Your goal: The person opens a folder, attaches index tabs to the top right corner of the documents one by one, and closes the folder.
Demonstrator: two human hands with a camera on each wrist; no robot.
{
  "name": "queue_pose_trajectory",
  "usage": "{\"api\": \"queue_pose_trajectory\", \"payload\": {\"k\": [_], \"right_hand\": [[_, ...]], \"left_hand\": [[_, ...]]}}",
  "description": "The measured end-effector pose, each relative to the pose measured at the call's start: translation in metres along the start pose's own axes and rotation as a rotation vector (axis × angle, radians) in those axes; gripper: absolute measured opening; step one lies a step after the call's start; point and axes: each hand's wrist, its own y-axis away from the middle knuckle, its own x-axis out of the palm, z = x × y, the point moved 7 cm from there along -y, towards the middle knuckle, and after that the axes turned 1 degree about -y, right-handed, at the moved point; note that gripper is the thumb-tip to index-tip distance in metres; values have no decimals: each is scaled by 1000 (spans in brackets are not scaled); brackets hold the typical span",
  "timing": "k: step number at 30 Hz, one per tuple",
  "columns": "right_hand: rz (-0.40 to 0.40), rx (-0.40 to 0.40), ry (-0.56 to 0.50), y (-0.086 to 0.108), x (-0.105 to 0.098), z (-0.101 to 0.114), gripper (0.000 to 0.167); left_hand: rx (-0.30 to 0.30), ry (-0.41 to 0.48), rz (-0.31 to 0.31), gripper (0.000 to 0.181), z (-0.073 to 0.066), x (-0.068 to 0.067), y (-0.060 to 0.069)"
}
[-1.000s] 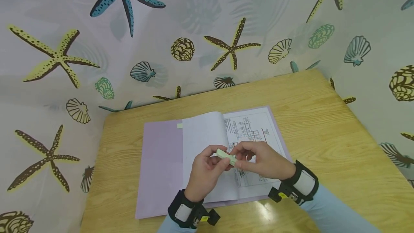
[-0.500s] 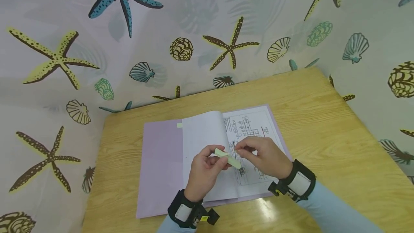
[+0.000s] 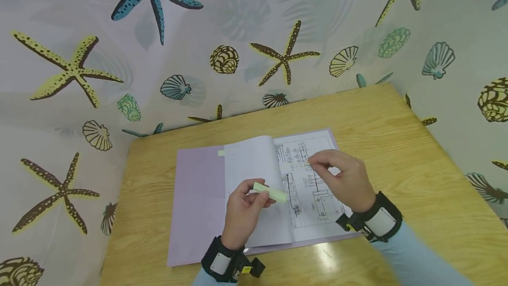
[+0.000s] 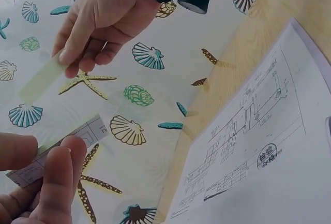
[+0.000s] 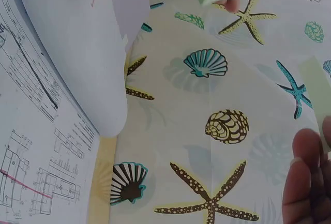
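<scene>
A pale green pad of sticky strips (image 3: 274,193) is pinched between the thumb and fingers of the left hand (image 3: 243,215), above the white left page of the open booklet (image 3: 254,162). Over the printed right page, the right hand (image 3: 349,178) pinches a single thin green strip, seen clearly in the left wrist view (image 4: 40,81) and at the right edge of the right wrist view (image 5: 316,87). The two hands are apart. A printed underside of the pad (image 4: 85,133) shows in the left wrist view.
The booklet with its purple cover (image 3: 198,206) lies open on the wooden table (image 3: 405,153). A small green tab (image 3: 221,153) sticks at the top of the cover by the page edge. Fabric with starfish and shells (image 3: 246,21) hangs behind the table.
The right hand has come away from the pad, moving right and up over the printed page with a strip. The left hand, still pinching the pad, has shifted slightly left.
</scene>
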Motion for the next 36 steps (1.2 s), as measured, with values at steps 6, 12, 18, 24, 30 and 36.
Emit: {"api": "queue_pose_trajectory", "payload": {"k": [6,12,18,24,30,36], "right_hand": [[-143,-14,71,1,-12,5,24],[-166,-133,97,10,6,21,16],[-152,-260,60,22,29,40,27],[-109,-297,44,35,46,46,23],[-95,-256,21,50,53,40,24],[-4,39,-154,62,59,20,39]], "left_hand": [[9,47,21,39,-6,4,7],[17,-60,108,19,-13,25,12],[35,-47,170,19,-33,36,18],[37,-38,153,27,-43,35,17],[7,-21,109,23,-32,30,13],[-6,3,40,23,-1,26,8]]}}
